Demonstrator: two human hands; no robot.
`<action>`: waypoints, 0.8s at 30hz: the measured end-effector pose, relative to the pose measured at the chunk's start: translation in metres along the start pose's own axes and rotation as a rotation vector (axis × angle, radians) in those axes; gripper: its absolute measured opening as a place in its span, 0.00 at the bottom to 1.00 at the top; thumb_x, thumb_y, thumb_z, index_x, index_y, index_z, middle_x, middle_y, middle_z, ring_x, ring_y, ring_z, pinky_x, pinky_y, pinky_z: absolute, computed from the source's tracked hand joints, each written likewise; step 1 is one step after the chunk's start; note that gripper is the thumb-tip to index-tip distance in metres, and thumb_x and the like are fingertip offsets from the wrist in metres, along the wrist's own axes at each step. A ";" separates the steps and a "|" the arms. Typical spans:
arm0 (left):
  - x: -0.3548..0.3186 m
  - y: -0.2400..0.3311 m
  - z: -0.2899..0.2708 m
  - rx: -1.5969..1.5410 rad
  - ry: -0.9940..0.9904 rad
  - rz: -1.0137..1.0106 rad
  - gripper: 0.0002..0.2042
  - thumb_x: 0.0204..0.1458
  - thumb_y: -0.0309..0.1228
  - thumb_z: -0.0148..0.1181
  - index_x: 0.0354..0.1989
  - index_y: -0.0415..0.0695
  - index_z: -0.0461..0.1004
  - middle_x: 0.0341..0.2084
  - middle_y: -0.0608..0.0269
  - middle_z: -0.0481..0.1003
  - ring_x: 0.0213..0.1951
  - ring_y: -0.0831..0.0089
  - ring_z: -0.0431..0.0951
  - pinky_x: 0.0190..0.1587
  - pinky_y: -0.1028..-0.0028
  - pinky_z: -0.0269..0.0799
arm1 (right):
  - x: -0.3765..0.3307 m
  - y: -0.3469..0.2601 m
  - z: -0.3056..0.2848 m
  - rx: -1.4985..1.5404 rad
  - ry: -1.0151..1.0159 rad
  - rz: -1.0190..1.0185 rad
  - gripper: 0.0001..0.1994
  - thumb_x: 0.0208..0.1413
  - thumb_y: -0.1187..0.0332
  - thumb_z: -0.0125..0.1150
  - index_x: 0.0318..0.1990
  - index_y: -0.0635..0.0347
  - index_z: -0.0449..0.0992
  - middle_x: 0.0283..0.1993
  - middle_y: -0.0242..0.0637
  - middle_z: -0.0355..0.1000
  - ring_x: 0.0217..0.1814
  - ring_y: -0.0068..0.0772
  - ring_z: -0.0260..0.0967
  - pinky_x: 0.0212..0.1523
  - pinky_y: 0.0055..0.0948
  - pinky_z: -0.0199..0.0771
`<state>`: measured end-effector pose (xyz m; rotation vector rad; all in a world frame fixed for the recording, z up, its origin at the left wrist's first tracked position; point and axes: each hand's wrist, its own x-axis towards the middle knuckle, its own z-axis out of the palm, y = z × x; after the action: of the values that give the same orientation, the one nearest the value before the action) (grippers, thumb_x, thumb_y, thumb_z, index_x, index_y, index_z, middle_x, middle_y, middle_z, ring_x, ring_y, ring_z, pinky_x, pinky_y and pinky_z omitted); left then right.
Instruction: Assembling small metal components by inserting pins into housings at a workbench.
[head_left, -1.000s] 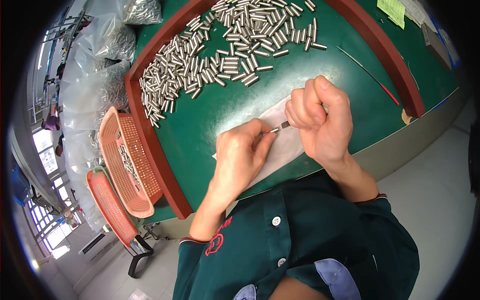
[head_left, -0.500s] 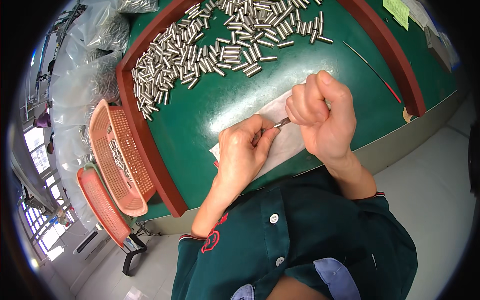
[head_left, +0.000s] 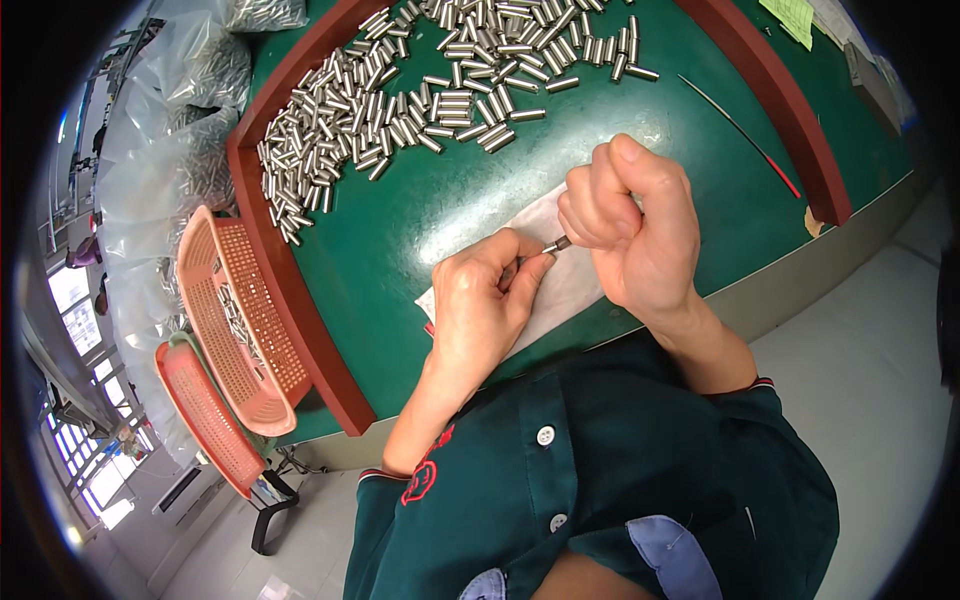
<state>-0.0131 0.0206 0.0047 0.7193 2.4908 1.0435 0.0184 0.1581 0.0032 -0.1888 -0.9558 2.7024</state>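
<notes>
My left hand (head_left: 478,300) pinches a small shiny metal cylinder (head_left: 549,249) between thumb and fingers. Its outer end points toward my right hand (head_left: 640,225), which is closed in a fist with the thumb on top. From the bottom of that fist a short dark tip (head_left: 563,242) sticks out and meets the cylinder's end. The rest of what the fist grips is hidden. Both hands are over a white cloth (head_left: 560,300) on the green table. A bit of something red (head_left: 429,329) shows beside my left wrist.
Many loose metal cylinders (head_left: 400,110) lie across the table's far side, inside a dark red wooden border (head_left: 300,310). A thin rod with a red handle (head_left: 785,180) rests at right. Left of the border are pink plastic baskets (head_left: 285,350) and clear bags of metal parts (head_left: 205,165).
My right fist has shifted slightly left and toward the far side. The view has moved a little; both hands keep their grip, and the dark tip stays at the cylinder's end.
</notes>
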 end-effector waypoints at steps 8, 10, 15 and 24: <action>0.000 -0.001 0.000 -0.010 0.003 0.001 0.04 0.38 0.22 0.60 0.20 0.38 0.70 0.08 0.61 0.62 0.11 0.70 0.61 0.16 0.73 0.57 | -0.001 0.002 0.003 -0.069 0.003 0.003 0.19 0.55 0.67 0.38 0.12 0.57 0.52 0.11 0.24 0.46 0.14 0.14 0.40 0.15 0.18 0.39; 0.000 -0.001 0.000 -0.018 0.005 -0.009 0.04 0.38 0.22 0.60 0.20 0.39 0.70 0.08 0.61 0.62 0.11 0.70 0.61 0.16 0.73 0.58 | -0.001 0.004 0.004 -0.231 -0.003 -0.046 0.21 0.57 0.63 0.34 0.11 0.54 0.51 0.09 0.24 0.44 0.12 0.16 0.34 0.14 0.21 0.36; 0.000 -0.002 0.000 -0.013 0.006 0.000 0.04 0.38 0.22 0.60 0.21 0.39 0.70 0.08 0.61 0.62 0.11 0.69 0.61 0.16 0.73 0.58 | 0.002 0.000 0.006 -0.150 0.001 -0.041 0.21 0.57 0.62 0.33 0.11 0.54 0.51 0.09 0.24 0.44 0.11 0.16 0.34 0.14 0.21 0.36; 0.000 -0.021 -0.021 -1.483 -0.287 -0.034 0.04 0.48 0.25 0.50 0.29 0.39 0.63 0.30 0.57 0.64 0.23 0.82 0.59 0.19 0.86 0.54 | -0.001 -0.002 0.001 -0.074 0.054 -0.051 0.20 0.57 0.62 0.33 0.11 0.52 0.50 0.08 0.24 0.43 0.11 0.17 0.33 0.14 0.21 0.36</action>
<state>-0.0306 -0.0039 0.0033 0.2582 0.9369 2.0661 0.0190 0.1583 0.0053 -0.2480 -1.0318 2.6041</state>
